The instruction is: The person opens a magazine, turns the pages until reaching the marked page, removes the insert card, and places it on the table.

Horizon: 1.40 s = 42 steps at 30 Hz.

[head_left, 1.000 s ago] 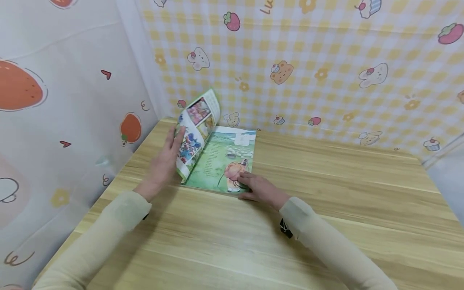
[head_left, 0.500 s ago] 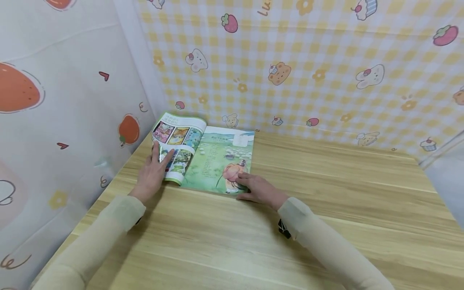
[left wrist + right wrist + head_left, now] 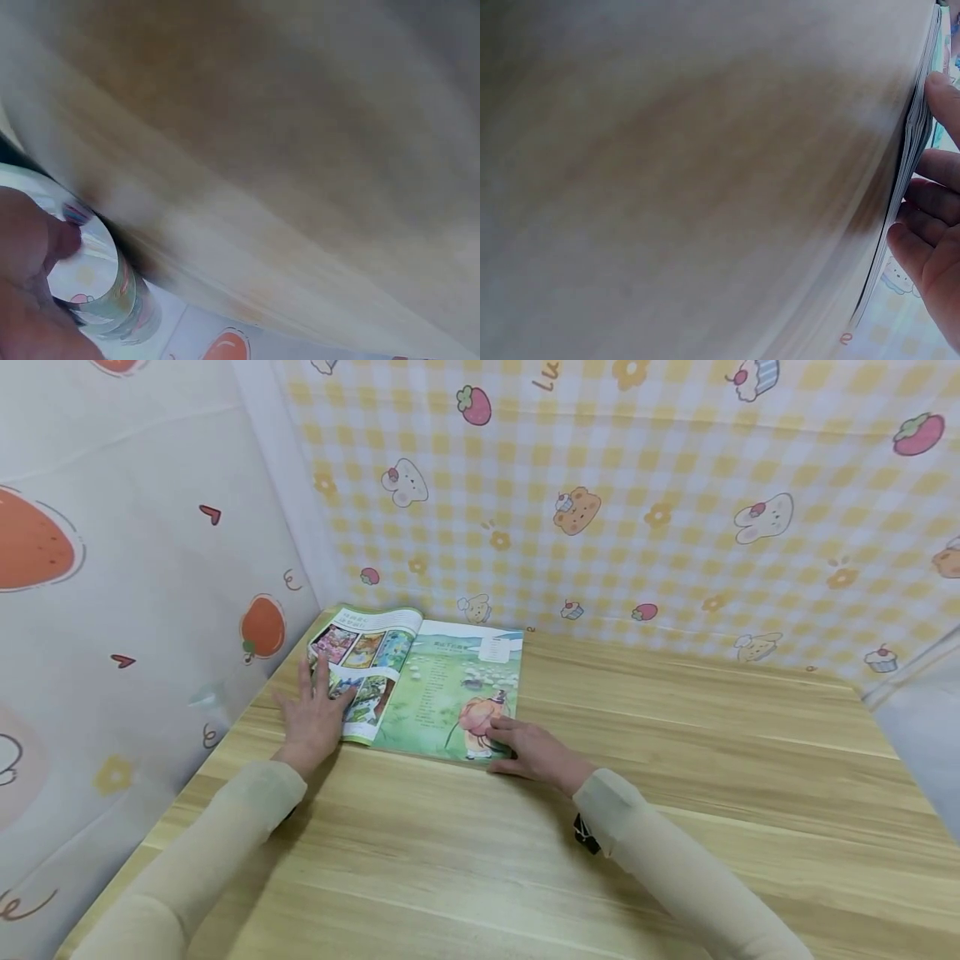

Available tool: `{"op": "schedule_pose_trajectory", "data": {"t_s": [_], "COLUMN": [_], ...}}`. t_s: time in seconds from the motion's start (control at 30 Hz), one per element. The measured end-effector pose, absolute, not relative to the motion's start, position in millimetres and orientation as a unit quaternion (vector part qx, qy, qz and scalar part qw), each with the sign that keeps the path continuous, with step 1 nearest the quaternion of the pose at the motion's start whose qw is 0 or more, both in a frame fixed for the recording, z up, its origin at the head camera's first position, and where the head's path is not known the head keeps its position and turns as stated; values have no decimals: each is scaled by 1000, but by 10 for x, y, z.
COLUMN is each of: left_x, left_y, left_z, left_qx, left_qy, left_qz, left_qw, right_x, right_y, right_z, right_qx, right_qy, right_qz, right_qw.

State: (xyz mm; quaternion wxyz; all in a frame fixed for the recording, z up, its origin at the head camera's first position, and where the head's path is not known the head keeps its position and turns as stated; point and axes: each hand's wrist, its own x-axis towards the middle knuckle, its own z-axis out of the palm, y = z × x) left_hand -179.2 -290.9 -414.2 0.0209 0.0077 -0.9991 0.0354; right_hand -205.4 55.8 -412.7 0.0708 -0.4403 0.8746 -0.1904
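Observation:
A colourful picture book [image 3: 450, 693] lies spread on the wooden table, its left page [image 3: 363, 647] bowed near the spine. My left hand [image 3: 311, 718], fingers spread, presses on the lower left part of that page. My right hand [image 3: 536, 750] rests at the lower right corner, its fingertips over a painted figure on the green page. In the right wrist view the thumb and fingers [image 3: 934, 169] lie along the edge of the page stack. The left wrist view catches only part of the left hand [image 3: 30, 277] by the curved page.
Behind the book rises a yellow checked cloth [image 3: 637, 527], and a white printed cloth [image 3: 165, 610] hangs on the left. The wooden table [image 3: 675, 710] extends right and forward from the book. A black clip-like piece [image 3: 587, 835] sits under the right cuff.
The raised left page has swung over to the left and now lies down. My left hand moved left with it and spread its fingers; the right hand stayed at the corner.

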Motion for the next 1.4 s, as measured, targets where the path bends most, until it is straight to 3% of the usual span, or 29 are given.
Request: {"op": "schedule_pose_trajectory", "data": {"t_s": [0.2, 0.33, 0.67, 0.93, 1.23, 1.4], "left_x": [-1822, -1848, -1894, -1949, -1921, -1889], "left_y": [-2902, -2890, -2793, -2699, -2562, -2516], "left_z": [-4126, -4125, -4177, -4151, -4123, -4118], "left_qx": [-4, -22, -153, -143, -130, -126], "left_qy": [-995, -994, -984, -986, -987, -989], "left_qz": [75, 93, -85, -83, -91, -69], "left_qw": [58, 52, 23, 5, 22, 25], "right_x": [-2058, -2057, -2069, -2067, -2026, -1998], "right_y": [539, 536, 532, 525, 509, 489], "right_z": [-4141, -4132, -4068, -4106, -4094, -4058], "right_qx": [-448, -453, -450, -495, -470, -469], "right_qy": [872, 871, 873, 856, 866, 862], "right_qz": [-186, -181, -173, -149, -164, -156], "right_qw": [65, 58, 75, -10, -48, -110]}}
